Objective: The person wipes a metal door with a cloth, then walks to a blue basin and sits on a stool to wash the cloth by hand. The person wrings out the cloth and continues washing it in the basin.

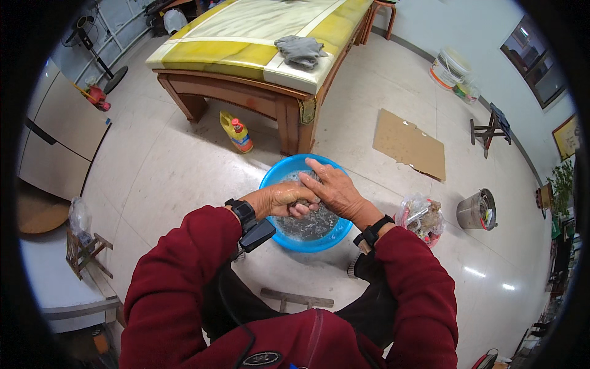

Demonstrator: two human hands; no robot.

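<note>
Over a round blue basin (284, 238) on the floor, my two hands are pressed together. My left hand (287, 198) is curled into a fist around something greyish and wet, mostly hidden by the fingers. Across it lies my right hand (338, 190), its thumb against the left fingers and its other fingers bent over the same greyish thing. Whether that is a cloth I cannot tell. Cloudy grey water with suds (310, 225) fills the basin below. Both hands look wet.
Beyond the basin stands a wooden table (246, 98) with a grey cloth (300, 50) on top. A yellow bottle (236, 132) is by its leg. To the right are flat cardboard (409, 145), a filled plastic bag (421, 218) and a metal bucket (476, 210). A low stool (297, 299) is between my legs.
</note>
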